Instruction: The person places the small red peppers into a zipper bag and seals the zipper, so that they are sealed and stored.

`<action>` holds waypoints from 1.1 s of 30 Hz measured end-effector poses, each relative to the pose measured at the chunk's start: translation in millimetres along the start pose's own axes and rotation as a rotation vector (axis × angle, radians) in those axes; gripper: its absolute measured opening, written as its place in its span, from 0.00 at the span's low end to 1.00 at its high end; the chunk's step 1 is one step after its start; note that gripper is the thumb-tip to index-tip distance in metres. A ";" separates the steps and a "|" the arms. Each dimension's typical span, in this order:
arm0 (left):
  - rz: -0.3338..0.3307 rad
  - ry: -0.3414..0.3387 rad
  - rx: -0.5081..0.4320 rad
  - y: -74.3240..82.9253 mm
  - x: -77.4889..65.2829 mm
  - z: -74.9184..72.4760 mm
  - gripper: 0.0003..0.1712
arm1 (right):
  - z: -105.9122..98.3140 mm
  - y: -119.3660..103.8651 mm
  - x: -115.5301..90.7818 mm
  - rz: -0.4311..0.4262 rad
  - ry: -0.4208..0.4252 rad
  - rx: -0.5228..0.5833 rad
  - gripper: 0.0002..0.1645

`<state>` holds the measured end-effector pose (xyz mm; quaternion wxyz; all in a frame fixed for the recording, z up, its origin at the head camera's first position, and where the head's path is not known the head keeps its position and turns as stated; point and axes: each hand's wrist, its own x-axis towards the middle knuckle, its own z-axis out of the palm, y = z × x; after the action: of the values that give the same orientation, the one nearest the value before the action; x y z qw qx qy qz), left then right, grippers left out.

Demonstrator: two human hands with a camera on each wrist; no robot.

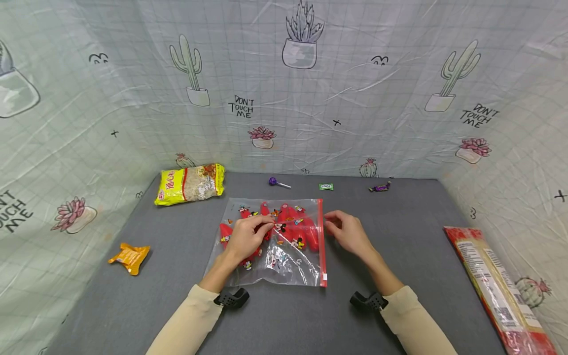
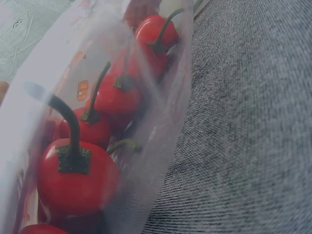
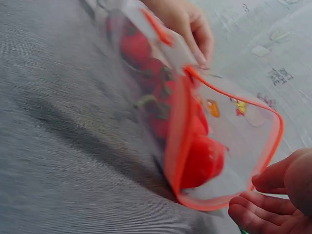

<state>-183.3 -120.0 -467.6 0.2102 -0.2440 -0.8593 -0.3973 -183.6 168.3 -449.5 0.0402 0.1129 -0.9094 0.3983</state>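
A clear zip bag (image 1: 275, 268) with cartoon prints and a red zip edge (image 1: 321, 236) lies on the table, with several red peppers (image 1: 295, 224) inside. In the left wrist view the peppers (image 2: 78, 180) show green stems through the film. My left hand (image 1: 246, 236) pinches the upper film of the bag near its middle. On the zip side, the bag's mouth (image 3: 229, 92) gapes in the right wrist view. Beside that mouth is my right hand (image 1: 352, 234), thumb and fingers apart, fingertips right at the red rim. A white slider (image 1: 325, 277) sits at the zip's near end.
A yellow food packet (image 1: 191, 185) lies back left, and an orange wrapped snack (image 1: 130, 257) at left. Along the back are a purple lollipop (image 1: 272, 181), a green sweet (image 1: 326, 187) and a purple sweet (image 1: 380, 187). A long red-ended packet (image 1: 497, 286) lies far right.
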 end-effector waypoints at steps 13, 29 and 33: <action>0.016 0.001 -0.003 0.5 0.9 1.7 0.05 | 5.7 17.0 33.3 -0.042 0.016 0.004 0.19; 0.177 -0.067 0.071 20.7 4.3 0.8 0.10 | 17.5 28.5 37.9 -0.014 -0.045 0.121 0.17; 0.309 -0.098 0.123 37.3 2.4 5.6 0.14 | 17.9 28.4 39.5 -0.015 -0.051 0.128 0.17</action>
<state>-164.3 -93.9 -448.0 0.2409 -0.3789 -0.8435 -0.2948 -228.4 167.0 -475.5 0.0126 0.1324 -0.8818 0.4524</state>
